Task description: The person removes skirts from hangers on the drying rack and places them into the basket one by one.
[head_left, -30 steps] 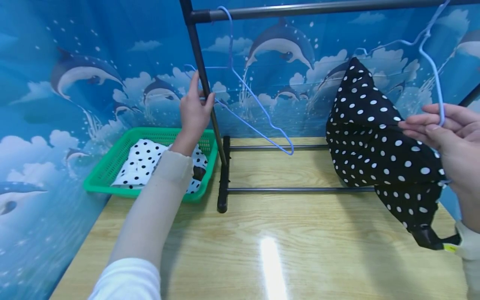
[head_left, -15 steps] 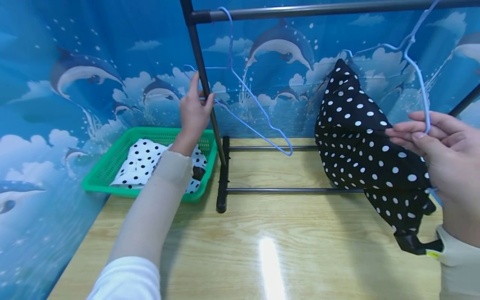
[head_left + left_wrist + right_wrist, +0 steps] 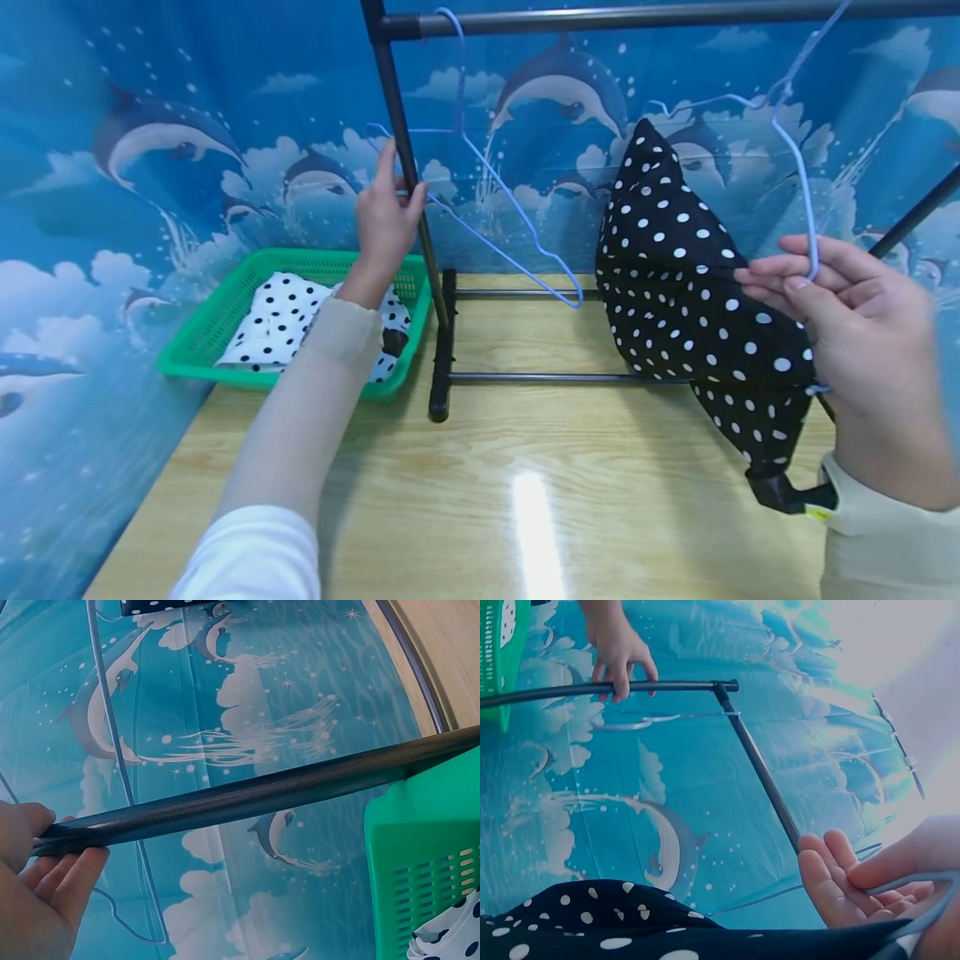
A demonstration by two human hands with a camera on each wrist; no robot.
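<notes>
My left hand point(image 3: 386, 218) grips the slanting black upright point(image 3: 225, 801) of a clothes rack, fingers and thumb around the tube. On the other side, my right hand point(image 3: 873, 333) pinches one arm of a light blue hanger point(image 3: 799, 179) between thumb and fingers. From that hanger hangs a black cloth garment with white dots point(image 3: 667, 267), gathered and tilted down to the right; its exact kind does not show. The top of this hanger's hook runs out of the head view. A second blue hanger point(image 3: 517, 218), bare, hooks over the rail near the left upright.
The rack's top rail point(image 3: 615, 17) crosses above, and its lower bars point(image 3: 540, 378) run low over the wooden table point(image 3: 420, 500). A green basket point(image 3: 176, 360) at left holds white cloth with black dots point(image 3: 277, 317). A dolphin-print curtain point(image 3: 67, 200) stands behind.
My right hand has moved left and slightly down, bringing the hanger and dotted black garment along the rail toward the middle. My left hand stays on the upright.
</notes>
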